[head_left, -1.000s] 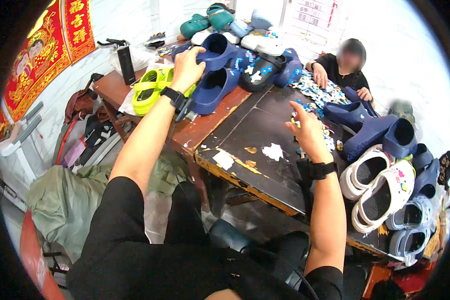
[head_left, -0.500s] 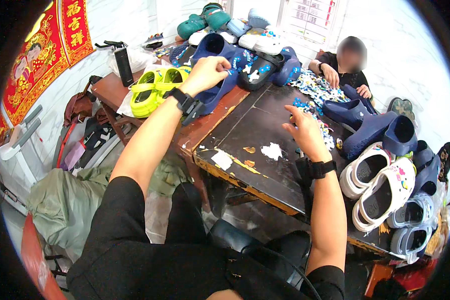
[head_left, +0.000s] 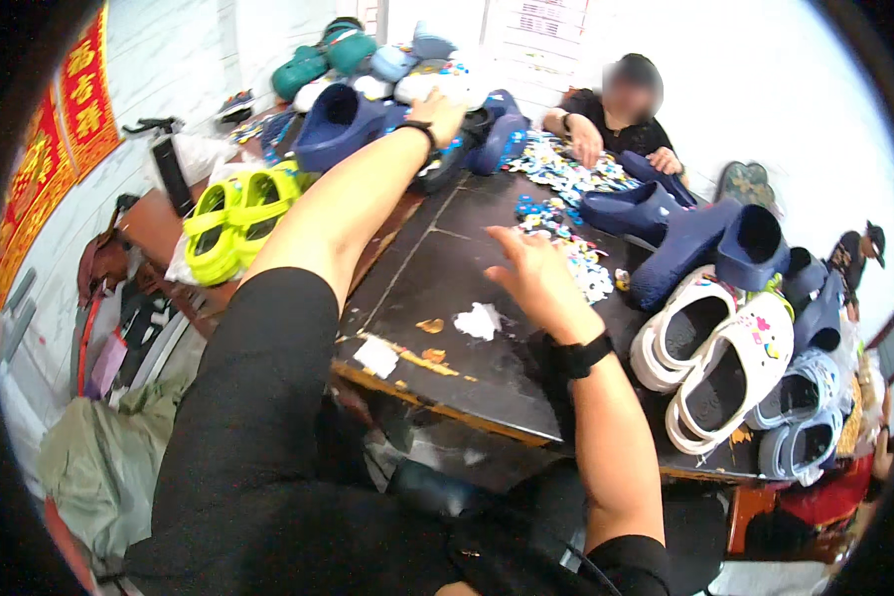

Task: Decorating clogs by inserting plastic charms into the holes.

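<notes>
My left hand, with a black band at the wrist, is stretched far across the dark table into a heap of clogs. It lies on a pale clog beside a navy clog; whether it grips is unclear. My right hand, also with a black wrist band, hovers with fingers spread over the table, next to a spread of small colourful shoe charms. It holds nothing.
Lime-green clogs sit at the table's left end. White clogs, navy clogs and pale blue clogs crowd the right side. A person across the table handles charms. Teal clogs top the far heap. Bags lie on the floor at left.
My left hand has left the navy clog and reached farther right and deeper into the heap, onto a pale clog. My right hand stayed by the charms, shifting slightly.
</notes>
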Demonstrator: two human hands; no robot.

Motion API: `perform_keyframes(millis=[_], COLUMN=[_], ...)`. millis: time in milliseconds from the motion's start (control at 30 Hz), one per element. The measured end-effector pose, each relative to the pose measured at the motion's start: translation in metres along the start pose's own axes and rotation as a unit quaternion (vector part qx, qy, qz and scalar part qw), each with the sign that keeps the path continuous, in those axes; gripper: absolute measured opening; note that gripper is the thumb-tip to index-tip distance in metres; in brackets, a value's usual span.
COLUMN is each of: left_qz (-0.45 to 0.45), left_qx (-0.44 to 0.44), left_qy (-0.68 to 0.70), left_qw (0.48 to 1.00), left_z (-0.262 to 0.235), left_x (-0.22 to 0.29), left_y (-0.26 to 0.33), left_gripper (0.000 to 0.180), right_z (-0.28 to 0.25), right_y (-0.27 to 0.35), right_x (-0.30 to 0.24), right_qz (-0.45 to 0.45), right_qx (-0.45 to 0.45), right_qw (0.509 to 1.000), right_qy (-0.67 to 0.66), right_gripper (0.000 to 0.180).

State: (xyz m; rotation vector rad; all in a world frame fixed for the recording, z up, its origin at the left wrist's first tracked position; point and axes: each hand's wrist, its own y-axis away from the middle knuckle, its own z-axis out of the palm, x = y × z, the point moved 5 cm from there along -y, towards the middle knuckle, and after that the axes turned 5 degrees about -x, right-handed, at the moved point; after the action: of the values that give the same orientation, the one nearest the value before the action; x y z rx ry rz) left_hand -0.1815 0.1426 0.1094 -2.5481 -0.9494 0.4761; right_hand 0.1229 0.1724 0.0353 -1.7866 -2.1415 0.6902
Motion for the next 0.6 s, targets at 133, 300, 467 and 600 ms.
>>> perform_keyframes(millis=[133,300,467,600], left_qz=[-0.051,0.06,0.128,0.122], left_qx=[-0.083,-0.028,-0.122,-0.071], left_qy=[-0.069,-0.102,-0.049,0.002], left_qw=[0.993,0.993,0.983,0.99], left_z=[0.036,-0.007,-0.035,-0.071], left_x=[-0.049,-0.037,-0.03,-0.018], left_y=[0.009,0.016,0.033,0.053], left_gripper=[0.082,0.087,0.066,0.06], right_z=[-0.006,-0.008,-0.005,-0.008], right_y=[-0.005,-0.005,-0.009,-0.007], right_x=[-0.03,-0.028,-0.027,-0.02], right_qz=[-0.01,-0.017,-0.016,-0.01], right_qx=[-0.019,-0.02,-0.021,-0.021], right_qw=[1.0,1.0,1.0,1.0], right_qy=[0.01,0.015,0.001,-0.021], right_gripper=[0.051,0.048,0.047,0.048])
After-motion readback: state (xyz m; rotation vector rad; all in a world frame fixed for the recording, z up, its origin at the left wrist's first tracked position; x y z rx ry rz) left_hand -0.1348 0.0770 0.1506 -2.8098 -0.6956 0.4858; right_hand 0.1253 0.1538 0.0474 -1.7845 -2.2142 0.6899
